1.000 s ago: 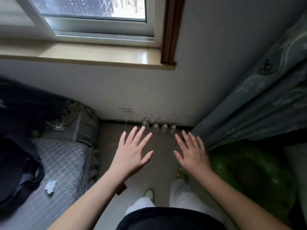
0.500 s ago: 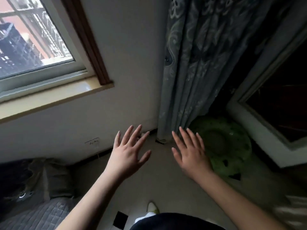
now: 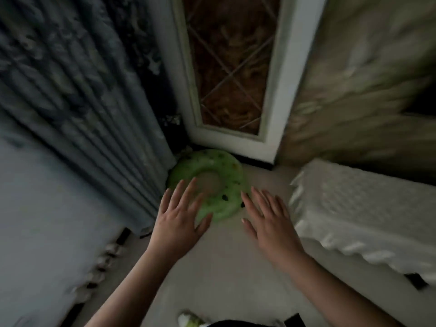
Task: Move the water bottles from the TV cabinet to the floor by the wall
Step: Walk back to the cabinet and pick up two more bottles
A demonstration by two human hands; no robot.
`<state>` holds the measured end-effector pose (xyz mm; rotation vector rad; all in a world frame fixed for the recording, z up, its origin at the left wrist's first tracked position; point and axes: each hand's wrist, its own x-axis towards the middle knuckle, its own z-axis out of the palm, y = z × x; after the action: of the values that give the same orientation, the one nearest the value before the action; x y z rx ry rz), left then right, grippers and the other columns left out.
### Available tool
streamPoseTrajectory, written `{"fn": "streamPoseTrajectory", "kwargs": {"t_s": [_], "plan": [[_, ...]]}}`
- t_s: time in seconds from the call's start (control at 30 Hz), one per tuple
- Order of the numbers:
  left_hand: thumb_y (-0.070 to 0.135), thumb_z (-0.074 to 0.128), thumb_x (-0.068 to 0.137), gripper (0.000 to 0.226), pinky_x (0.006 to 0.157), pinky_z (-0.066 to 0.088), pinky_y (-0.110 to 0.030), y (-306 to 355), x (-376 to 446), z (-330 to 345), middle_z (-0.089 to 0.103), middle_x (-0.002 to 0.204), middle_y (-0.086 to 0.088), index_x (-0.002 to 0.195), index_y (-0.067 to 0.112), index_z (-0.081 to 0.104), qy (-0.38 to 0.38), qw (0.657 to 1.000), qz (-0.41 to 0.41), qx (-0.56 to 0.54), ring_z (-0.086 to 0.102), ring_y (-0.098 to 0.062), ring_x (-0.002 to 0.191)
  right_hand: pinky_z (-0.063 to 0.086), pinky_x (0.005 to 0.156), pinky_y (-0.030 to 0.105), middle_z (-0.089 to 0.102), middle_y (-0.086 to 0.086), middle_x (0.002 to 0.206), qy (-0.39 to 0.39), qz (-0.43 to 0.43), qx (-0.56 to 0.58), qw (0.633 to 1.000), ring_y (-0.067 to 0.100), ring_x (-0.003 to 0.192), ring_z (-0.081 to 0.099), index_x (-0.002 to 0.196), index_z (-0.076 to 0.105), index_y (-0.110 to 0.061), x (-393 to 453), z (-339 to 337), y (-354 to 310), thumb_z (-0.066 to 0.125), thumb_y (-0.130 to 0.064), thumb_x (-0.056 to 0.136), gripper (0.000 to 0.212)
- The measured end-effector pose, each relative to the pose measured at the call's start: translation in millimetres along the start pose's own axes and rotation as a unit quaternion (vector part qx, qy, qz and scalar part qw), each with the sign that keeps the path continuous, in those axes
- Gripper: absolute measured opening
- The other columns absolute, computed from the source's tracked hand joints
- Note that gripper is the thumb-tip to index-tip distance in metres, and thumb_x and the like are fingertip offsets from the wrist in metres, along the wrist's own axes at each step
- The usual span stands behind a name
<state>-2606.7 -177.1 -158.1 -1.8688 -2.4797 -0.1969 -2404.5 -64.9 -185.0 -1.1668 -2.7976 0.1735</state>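
Fingers [image 3: 188,194] of the left hand [image 3: 179,223] are spread and straight, holding nothing; those of the right hand [image 3: 269,220] are likewise splayed and empty. Both palms face down, hovering above the floor [image 3: 226,267] side by side but apart, most likely held free for the next pickup. Beyond the fingertips lies a green ring cushion [image 3: 224,175] on the floor, in the corner between a patterned curtain [image 3: 82,102] and a white-framed glass door [image 3: 231,67]; the left fingers overlap it in the view, though contact cannot be judged. To the right stands white furniture under a lace cover [image 3: 365,208], possibly the TV cabinet, but no bottle shows on it. Water bottles [image 3: 103,263] stand in a blurred row on the floor along the base of the wall [image 3: 35,208], at lower left, where the task wants them. Whether more remain to be fetched cannot be told.
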Motion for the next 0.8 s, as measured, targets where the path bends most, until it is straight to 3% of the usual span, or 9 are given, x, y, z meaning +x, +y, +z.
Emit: {"fn": "streamPoseTrajectory", "kwargs": {"t_s": [0.17, 0.3, 0.43, 0.63, 0.8], "plan": [[0.061, 0.028, 0.091, 0.059, 0.114, 0.023, -0.054, 115.1, 59.7, 5.5, 0.033, 0.153, 0.001, 0.141, 0.033, 0.040, -0.015, 0.996, 0.087, -0.004, 0.025, -0.026, 0.143, 0.022, 0.111, 0.045, 0.037, 0.006, 0.150, 0.012, 0.093, 0.006, 0.996, 0.030, 0.136, 0.038, 0.144, 0.037, -0.024, -40.2, -22.7, 104.4, 0.031, -0.045, 0.095, 0.054], [0.063, 0.024, 0.091, 0.061, 0.110, 0.028, -0.058, 191.2, 95.8, 6.4, 0.040, 0.149, -0.002, 0.141, 0.031, 0.039, -0.030, 0.989, 0.145, -0.004, 0.030, -0.029, 0.141, 0.021, 0.116, 0.047, 0.030, 0.003, 0.154, 0.026, 0.160, 0.017, 0.987, 0.027, 0.141, 0.028, 0.147, 0.031, -0.027, -62.1, -40.8, 167.7, 0.028, -0.049, 0.096, 0.055], [0.063, 0.024, 0.092, 0.061, 0.114, 0.023, -0.055, 246.6, 136.6, 19.8, 0.025, 0.157, 0.001, 0.145, 0.035, 0.030, -0.036, 0.977, 0.207, 0.016, 0.018, -0.024, 0.145, 0.021, 0.117, 0.048, 0.027, 0.004, 0.156, 0.036, 0.225, -0.002, 0.974, 0.027, 0.143, 0.025, 0.148, 0.029, -0.027, -71.4, -50.5, 229.2, 0.029, -0.049, 0.096, 0.056], [0.063, 0.021, 0.093, 0.062, 0.116, 0.015, -0.053, 335.4, 224.7, 50.3, 0.027, 0.156, -0.001, 0.146, 0.032, 0.030, -0.033, 0.953, 0.301, 0.023, 0.020, -0.025, 0.145, 0.022, 0.115, 0.051, 0.027, 0.005, 0.156, 0.026, 0.352, -0.033, 0.935, 0.028, 0.143, 0.027, 0.147, 0.028, -0.028, -80.0, -58.1, 327.0, 0.021, -0.055, 0.095, 0.059], [0.065, 0.015, 0.093, 0.064, 0.116, 0.014, -0.052, 434.5, 286.9, 62.9, 0.022, 0.157, -0.002, 0.149, 0.035, 0.017, -0.064, 0.920, 0.387, -0.020, 0.019, -0.027, 0.145, 0.018, 0.115, 0.048, 0.026, 0.004, 0.156, 0.024, 0.446, -0.046, 0.893, 0.028, 0.143, 0.026, 0.147, 0.029, -0.029, -99.1, -77.2, 398.1, 0.019, -0.056, 0.094, 0.061]]}}
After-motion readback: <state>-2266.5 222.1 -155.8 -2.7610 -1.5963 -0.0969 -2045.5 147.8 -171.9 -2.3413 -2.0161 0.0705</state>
